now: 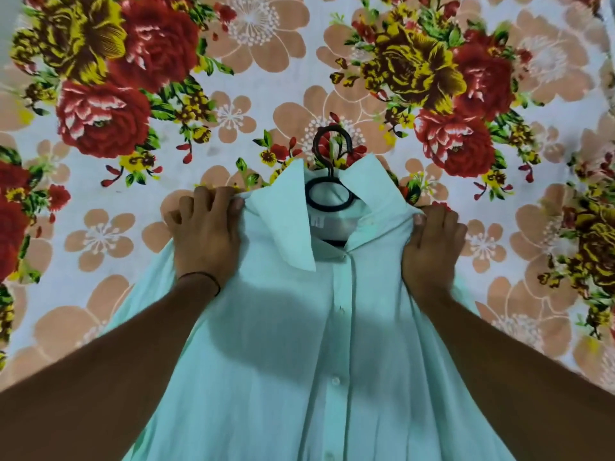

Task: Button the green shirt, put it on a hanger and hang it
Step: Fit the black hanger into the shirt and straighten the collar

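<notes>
Nearest item: the green shirt (299, 361). Its body lies front up on the floral bedsheet (233, 61) and runs off the near side, hem out of sight. The placket reads as closed along its visible length; one button (335, 380) is plain to see, the others are faint.

Left hand (206, 234): fingers curled, thumb pressed in, clamped on the cloth at the shirt's shoulder. A dark thread band (199, 276) sits on that wrist.

Centre: the black hanger (330, 174) is inside the neck opening, with its ring and hook out past the collar (286, 221) and lying on the sheet. The arms of the hanger are hidden under the cloth.

Right hand (432, 247): fingers curled over the opposite shoulder, gripping cloth in the same way. Whether either hand also holds a hanger end through the cloth cannot be told.

Assessment: the hands are set well apart, one at each shoulder. This most likely serves to seat the shoulders on the hanger arms and keep the garment square before lifting.

Orientation: the shirt's long axis runs from the near side of the sheet toward the far side, at about mid-width. Collar and hook point away from the person — hem toward them. Hanging is not yet done.
</notes>
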